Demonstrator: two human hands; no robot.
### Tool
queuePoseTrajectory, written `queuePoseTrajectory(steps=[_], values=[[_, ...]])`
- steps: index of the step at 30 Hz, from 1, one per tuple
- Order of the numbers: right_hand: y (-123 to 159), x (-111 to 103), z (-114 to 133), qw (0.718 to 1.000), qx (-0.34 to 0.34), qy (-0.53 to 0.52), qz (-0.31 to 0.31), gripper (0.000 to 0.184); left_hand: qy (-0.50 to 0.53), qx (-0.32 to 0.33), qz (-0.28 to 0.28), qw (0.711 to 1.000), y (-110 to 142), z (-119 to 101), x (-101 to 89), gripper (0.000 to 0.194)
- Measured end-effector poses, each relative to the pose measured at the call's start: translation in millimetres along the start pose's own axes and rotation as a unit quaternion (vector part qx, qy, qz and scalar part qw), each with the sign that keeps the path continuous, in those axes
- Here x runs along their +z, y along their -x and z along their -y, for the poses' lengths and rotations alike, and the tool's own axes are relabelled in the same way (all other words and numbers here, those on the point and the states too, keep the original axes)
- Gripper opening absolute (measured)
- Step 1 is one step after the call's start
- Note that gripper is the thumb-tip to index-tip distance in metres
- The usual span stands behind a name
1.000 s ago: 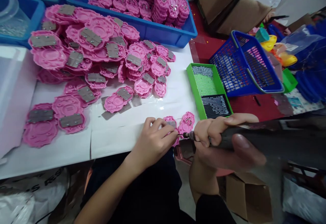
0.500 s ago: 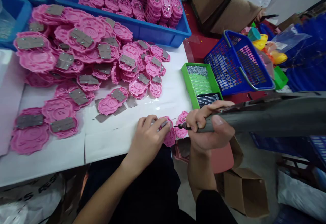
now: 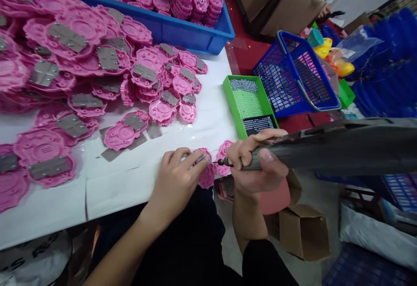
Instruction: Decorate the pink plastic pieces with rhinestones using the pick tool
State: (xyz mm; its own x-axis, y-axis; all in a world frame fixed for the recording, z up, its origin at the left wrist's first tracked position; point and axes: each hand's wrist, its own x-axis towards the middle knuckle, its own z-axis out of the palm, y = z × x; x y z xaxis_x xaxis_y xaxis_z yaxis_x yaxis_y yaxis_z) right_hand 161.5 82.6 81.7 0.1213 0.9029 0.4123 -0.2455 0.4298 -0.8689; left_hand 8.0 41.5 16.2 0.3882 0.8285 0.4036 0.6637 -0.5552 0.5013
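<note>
My left hand point(image 3: 178, 174) presses its fingers on a pink plastic part point(image 3: 206, 175) at the front edge of the table, partly covering a grey metal plate on it. In my right hand point(image 3: 260, 160) is a dark electric screwdriver point(image 3: 325, 147), held almost level with its bit pointing left. The thin tip meets or nearly meets the part beside my left fingertips; contact cannot be made out. A second pink part point(image 3: 223, 157) lies just behind the bit. Loose grey metal plates point(image 3: 112, 155) lie under another pink part point(image 3: 125, 132) to the left.
Many pink parts with metal plates point(image 3: 68, 36) are heaped at left. Behind stands a blue bin point(image 3: 195, 38) of stacked pink parts. A green tray point(image 3: 233, 103) of screws and a blue basket point(image 3: 276, 73) are at right. Cardboard boxes point(image 3: 304, 234) sit on the floor.
The whole view has shifted, so the table and things appear farther left. Both hands keep the same holds, and the screwdriver bit stays beside the left fingertips.
</note>
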Motion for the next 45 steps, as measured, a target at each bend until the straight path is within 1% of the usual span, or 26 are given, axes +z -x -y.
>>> queuePoseTrajectory(steps=[7, 14, 20, 24, 27, 31, 37, 40, 41, 42, 43, 45], values=[[1.5, 1.5, -2.6, 1.0, 0.009, -0.011, -0.002, 0.008, -0.005, -0.003, -0.004, 1.0, -1.0, -0.8, 0.8, 0.023], [1.2, 3.0, -5.2, 1.0, -0.001, 0.006, 0.026, 0.009, 0.006, -0.014, -0.014, 1.0, -1.4, -1.8, 2.1, 0.021], [2.2, 5.0, -6.4, 1.0, 0.008, 0.01, 0.027, 0.011, 0.017, -0.031, -0.027, 0.999, -5.0, -3.9, 3.2, 0.017], [3.4, 6.0, -7.2, 0.999, 0.003, 0.008, 0.032, 0.012, 0.016, -0.03, -0.034, 0.999, -5.5, -4.2, 4.3, 0.015], [3.3, 6.2, -8.6, 0.999, 0.016, 0.001, 0.041, 0.013, 0.016, -0.03, -0.035, 0.999, -5.2, -3.7, 5.2, 0.015], [1.6, 6.5, -11.2, 0.997, 0.029, -0.014, 0.071, 0.013, 0.012, -0.032, -0.032, 0.999, -4.9, -2.9, 6.4, 0.013], [0.0, 6.2, -18.0, 0.995, 0.077, -0.004, 0.07, 0.029, -0.001, -0.029, -0.028, 0.999, -4.1, -0.7, 7.7, 0.015], [-2.2, 3.5, -13.4, 0.992, 0.073, -0.031, 0.1, 0.022, -0.004, -0.024, -0.029, 0.999, -3.7, 0.8, 7.2, 0.018], [-3.7, 1.1, -8.9, 0.993, 0.057, -0.037, 0.098, 0.018, -0.003, -0.023, -0.031, 0.999, -3.6, 1.1, 6.9, 0.018], [-5.7, -2.5, -3.1, 0.995, 0.035, -0.037, 0.083, 0.015, -0.003, -0.021, -0.034, 0.999, -3.5, 1.2, 6.6, 0.017], [-8.1, -7.5, 3.8, 0.998, 0.009, -0.03, 0.052, 0.013, -0.005, -0.018, -0.037, 0.999, -3.2, 1.2, 6.4, 0.017], [-15.1, -22.2, 18.7, 0.998, -0.046, 0.003, -0.046, 0.013, -0.012, -0.009, -0.039, 0.999, -2.4, 0.4, 6.1, 0.015]])
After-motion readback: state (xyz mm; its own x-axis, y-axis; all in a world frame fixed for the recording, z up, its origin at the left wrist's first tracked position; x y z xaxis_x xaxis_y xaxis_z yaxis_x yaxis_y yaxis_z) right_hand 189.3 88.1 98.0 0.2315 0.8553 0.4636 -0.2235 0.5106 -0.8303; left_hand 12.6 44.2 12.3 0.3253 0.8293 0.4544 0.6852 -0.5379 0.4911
